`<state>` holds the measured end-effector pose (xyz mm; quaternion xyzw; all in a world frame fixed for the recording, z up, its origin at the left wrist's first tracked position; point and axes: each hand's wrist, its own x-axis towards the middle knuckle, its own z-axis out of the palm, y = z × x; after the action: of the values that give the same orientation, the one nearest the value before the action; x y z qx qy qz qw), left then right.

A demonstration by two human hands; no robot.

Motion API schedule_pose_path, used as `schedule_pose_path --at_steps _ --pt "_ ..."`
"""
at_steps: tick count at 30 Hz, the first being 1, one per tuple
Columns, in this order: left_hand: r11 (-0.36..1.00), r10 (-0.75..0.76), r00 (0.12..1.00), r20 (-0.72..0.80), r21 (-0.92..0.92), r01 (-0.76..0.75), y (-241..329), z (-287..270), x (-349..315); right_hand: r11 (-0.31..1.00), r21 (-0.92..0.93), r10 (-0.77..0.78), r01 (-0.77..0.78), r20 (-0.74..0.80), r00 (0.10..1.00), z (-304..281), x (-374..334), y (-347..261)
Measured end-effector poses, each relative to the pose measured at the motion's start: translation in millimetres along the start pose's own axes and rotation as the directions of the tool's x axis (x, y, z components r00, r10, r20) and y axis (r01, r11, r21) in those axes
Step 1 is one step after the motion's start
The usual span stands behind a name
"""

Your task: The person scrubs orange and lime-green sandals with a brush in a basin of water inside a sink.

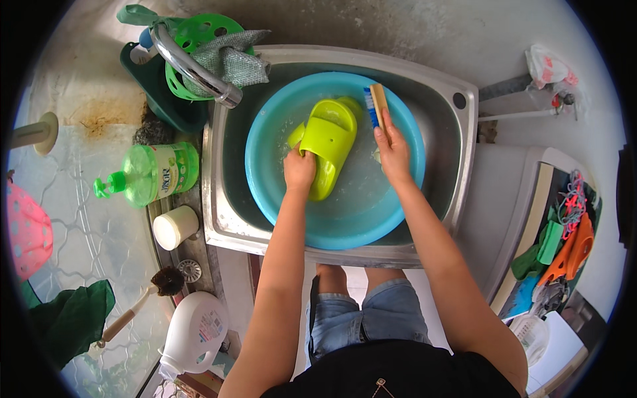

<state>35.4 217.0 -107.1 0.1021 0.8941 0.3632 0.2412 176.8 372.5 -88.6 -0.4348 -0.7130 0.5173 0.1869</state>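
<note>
My left hand grips a lime-green slide slipper at its strap, the fingers tucked partly inside it and hidden. A second slipper of the same green shows in part beneath and behind it. Both are in a round blue basin with cloudy water, set inside a steel sink. In my right hand is a scrub brush with a wooden back and blue bristles. The brush stands near the basin's right rim, bristles facing left toward the slipper and apart from it.
A chrome faucet arches over the sink's far left corner, beside a green basket with a grey cloth. Left of the sink are a green pump bottle, a white tub, a round brush and a white jug.
</note>
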Motion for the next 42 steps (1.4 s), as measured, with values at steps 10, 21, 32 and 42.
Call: schedule_pose_path --at_steps 10,21,32,42 --pt "0.844 0.365 0.869 0.333 -0.512 -0.159 23.2 -14.6 -22.6 0.881 0.447 0.073 -0.157 0.200 0.977 4.4 28.5 -48.6" --pt "0.563 0.053 0.963 0.266 -0.804 0.191 33.0 -30.9 -15.7 0.975 0.184 -0.178 0.125 0.307 0.935 37.3 15.5 -37.8" --pt "0.648 0.101 0.990 0.100 -0.761 0.011 32.6 -21.7 -13.2 0.904 -0.258 -0.243 0.342 0.348 0.906 39.0 23.9 -63.8" --pt "0.694 0.065 0.992 0.104 -0.720 0.031 34.0 -20.8 -10.8 0.910 0.118 -0.412 0.398 0.375 0.830 40.9 31.9 -23.4"
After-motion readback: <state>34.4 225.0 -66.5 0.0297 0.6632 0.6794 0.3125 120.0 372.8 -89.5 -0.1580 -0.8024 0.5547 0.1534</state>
